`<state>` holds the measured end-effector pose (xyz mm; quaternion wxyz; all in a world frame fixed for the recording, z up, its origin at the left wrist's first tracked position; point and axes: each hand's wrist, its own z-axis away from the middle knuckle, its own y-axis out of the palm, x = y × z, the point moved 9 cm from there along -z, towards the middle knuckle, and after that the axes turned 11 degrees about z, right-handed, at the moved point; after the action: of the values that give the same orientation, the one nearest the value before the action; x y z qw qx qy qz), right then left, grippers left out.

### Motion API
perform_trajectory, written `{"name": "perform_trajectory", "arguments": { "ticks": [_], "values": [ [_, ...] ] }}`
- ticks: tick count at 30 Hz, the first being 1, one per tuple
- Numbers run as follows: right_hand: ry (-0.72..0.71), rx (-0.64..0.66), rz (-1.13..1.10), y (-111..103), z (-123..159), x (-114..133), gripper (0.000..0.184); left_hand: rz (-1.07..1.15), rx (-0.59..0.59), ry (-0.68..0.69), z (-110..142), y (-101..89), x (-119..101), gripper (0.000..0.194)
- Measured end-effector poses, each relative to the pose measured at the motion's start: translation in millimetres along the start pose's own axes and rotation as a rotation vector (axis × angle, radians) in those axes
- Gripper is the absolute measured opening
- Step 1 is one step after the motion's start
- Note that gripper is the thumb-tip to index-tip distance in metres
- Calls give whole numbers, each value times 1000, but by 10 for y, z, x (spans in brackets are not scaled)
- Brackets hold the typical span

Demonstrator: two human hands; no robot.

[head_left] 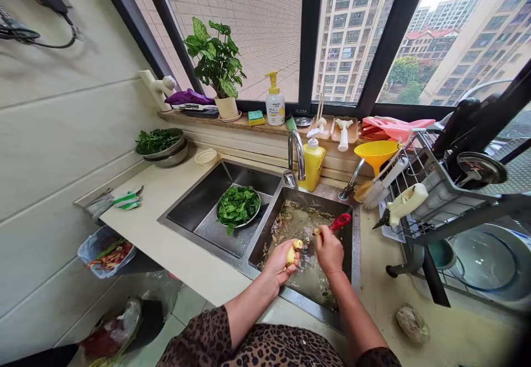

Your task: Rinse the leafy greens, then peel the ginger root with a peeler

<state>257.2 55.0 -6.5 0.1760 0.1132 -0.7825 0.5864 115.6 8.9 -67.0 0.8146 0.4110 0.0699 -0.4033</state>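
Observation:
Over the right sink basin (pixel 355 245), my left hand (pixel 279 265) is closed around a pale yellow, knobbly piece of peeled ginger (pixel 291 253). To its right, my right hand (pixel 329 252) grips a red-handled tool (pixel 341 221); my fingers hide its working end. A small yellowish-brown bit (pixel 317 232) shows at those fingertips. The hands are a little apart. Below them, cloudy water (pixel 305 223) with scraps and peelings floating in it fills the basin. In the left basin (pixel 199 201) stands a bowl of green leaves (pixel 238 206).
A chrome faucet (pixel 297 154) and yellow soap bottle (pixel 313 165) stand behind the basins. To the right are a dish rack (pixel 440 190) and a wrapped lump (pixel 412 324) on the counter. Stacked bowls of greens (pixel 160 141) stand at left, above a lined waste bin (pixel 105 251).

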Motion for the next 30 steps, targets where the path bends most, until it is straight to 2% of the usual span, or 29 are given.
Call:
{"name": "perform_trajectory", "arguments": {
  "ticks": [2,4,7,9,11,13,15,19,22,25,28,30],
  "values": [
    [31,-61,-34,-94,0,-42,28,20,-4,21,24,-5,-51,22],
    [-7,-84,-183,-157,29,53,28,33,-49,20,19,-30,-44,22],
    [-105,-3,-335,-112,84,271,27,22,-76,31,-19,-22,14,23],
    [-106,32,-282,-46,85,276,26,-2,-65,32,-36,-11,57,26],
    [-38,-6,-191,-28,54,134,27,-46,-47,59,-37,-16,46,30],
    [14,-41,-186,-32,26,-4,26,-146,-15,151,-24,-22,-51,37],
    [-5,6,-278,-4,22,-15,25,-321,10,282,3,-27,-185,44],
    [-71,145,-443,-8,97,205,25,-780,51,619,113,45,-389,55],
    [-113,201,-383,-40,151,370,26,-1036,121,811,214,164,-371,57],
    [-78,284,-336,38,172,379,31,-1169,165,932,327,265,-334,58],
    [-36,430,-474,197,204,364,34,-1213,195,997,436,337,-338,59],
    [-27,473,-533,247,214,362,32,-1184,221,991,464,353,-344,58]
  ]
}}
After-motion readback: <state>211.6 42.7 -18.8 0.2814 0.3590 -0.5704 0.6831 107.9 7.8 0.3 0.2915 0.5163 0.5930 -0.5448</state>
